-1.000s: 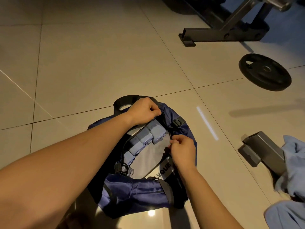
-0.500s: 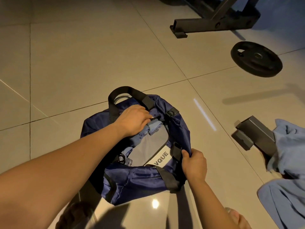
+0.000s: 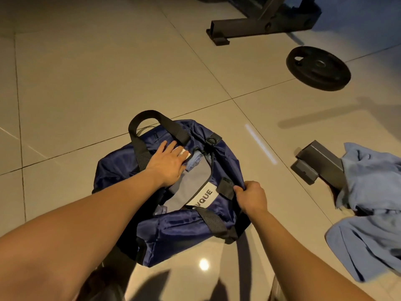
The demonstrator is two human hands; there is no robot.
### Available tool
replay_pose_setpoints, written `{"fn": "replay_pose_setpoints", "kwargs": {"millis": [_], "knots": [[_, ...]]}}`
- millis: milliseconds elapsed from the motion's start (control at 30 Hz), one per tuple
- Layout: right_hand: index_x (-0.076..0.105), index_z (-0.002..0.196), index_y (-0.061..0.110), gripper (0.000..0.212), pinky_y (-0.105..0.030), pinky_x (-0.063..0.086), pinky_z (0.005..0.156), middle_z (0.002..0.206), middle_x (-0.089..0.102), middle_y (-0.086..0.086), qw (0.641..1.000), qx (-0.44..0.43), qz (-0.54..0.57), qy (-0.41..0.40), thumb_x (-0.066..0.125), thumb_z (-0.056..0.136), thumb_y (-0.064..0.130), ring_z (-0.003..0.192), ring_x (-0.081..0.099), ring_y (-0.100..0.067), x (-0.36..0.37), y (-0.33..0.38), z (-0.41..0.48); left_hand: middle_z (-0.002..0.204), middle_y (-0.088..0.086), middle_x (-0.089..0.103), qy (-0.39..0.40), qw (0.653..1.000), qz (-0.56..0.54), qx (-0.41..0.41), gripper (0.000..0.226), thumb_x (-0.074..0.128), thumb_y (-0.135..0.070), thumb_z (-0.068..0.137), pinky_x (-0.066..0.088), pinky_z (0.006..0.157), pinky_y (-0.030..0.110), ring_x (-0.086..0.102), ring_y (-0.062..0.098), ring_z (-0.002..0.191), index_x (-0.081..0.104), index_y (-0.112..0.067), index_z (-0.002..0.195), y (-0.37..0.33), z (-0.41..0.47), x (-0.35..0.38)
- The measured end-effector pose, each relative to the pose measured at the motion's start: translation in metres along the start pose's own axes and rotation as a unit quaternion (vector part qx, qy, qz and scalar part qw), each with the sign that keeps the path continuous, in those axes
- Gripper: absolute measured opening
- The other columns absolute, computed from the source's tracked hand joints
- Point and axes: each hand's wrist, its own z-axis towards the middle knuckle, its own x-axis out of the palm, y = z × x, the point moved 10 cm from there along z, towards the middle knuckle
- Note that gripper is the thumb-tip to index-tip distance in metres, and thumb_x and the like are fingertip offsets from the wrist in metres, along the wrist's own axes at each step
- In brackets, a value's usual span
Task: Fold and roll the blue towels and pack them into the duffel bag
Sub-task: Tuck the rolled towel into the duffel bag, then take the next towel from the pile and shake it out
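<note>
The duffel bag is navy blue, plain; straps black webbing; lining grey; label white with dark lettering; rolled towel pale blue; loose towels pale blue, plain; floor beige tiles, dark grout grid; weight plate black; bench frame dark grey; metal foot mid grey.

The floor was made of big shiny beige tiles with thin dark lines between them. A black round weight plate lay flat near the far right edge of the floor. A black metal frame stood behind it. A gray metal foot sat at the right. A small bright spot of light shone on a near tile.
</note>
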Motion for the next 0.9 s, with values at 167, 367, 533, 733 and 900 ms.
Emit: {"fn": "replay_pose_setpoints", "kwargs": {"millis": [167,367,533,733,900], "knots": [[0.060,0.080,0.007,0.017,-0.033,0.044,0.064,0.080,0.062,-0.011,0.995,-0.012,-0.013,0.100,0.067,0.089,0.019,0.074,0.057,-0.028,-0.013,0.001,-0.022,0.137,0.009,0.055,0.036,0.999,0.019,-0.014,0.045,0.051,-0.041,0.096,0.035,0.110,0.046,0.046,0.030,0.128,0.054,-0.018,0.134,-0.016,-0.008,-0.032],[0.072,0.091,0.002,0.016,-0.047,0.057,0.085,0.092,0.072,-0.016,0.998,-0.013,-0.005,0.065,0.067,0.092,0.017,0.090,0.069,-0.032,-0.101,-0.020,-0.054,0.103,0.009,0.061,0.011,0.999,-0.038,0.025,0.021,0.049,-0.031,0.101,0.043,0.085,0.042,0.054,0.030,0.101,0.061,-0.014,0.101,-0.100,-0.020,-0.113],[0.071,0.088,0.002,0.017,-0.041,0.057,0.077,0.088,0.073,-0.015,1.000,0.000,0.016,0.013,0.066,0.091,0.018,0.084,0.068,-0.032,-0.147,-0.085,-0.060,0.105,0.008,0.067,-0.004,0.991,-0.106,0.084,0.025,0.054,-0.031,0.097,0.051,0.085,0.040,0.056,0.031,0.105,0.065,-0.009,0.101,-0.207,-0.011,-0.140],[0.039,0.064,0.006,0.029,-0.034,0.022,0.059,0.062,0.033,-0.007,0.991,0.088,-0.098,-0.008,0.053,0.089,0.007,0.057,0.027,-0.022,-0.159,-0.242,-0.068,0.126,0.004,0.065,0.037,0.977,-0.155,0.140,0.036,0.052,-0.035,0.099,0.050,0.090,0.036,0.058,0.027,0.114,0.064,-0.019,0.128,-0.332,-0.001,-0.104],[0.050,0.101,0.012,0.013,-0.033,0.037,0.060,0.103,0.048,-0.010,0.984,0.125,-0.122,-0.021,0.058,0.091,0.016,0.073,0.050,-0.029,-0.174,-0.326,-0.063,0.141,0.002,0.059,0.116,0.957,-0.226,0.139,0.047,0.056,-0.037,0.098,0.049,0.100,0.035,0.057,0.025,0.126,0.055,-0.021,0.142,-0.414,0.015,-0.055]]}}
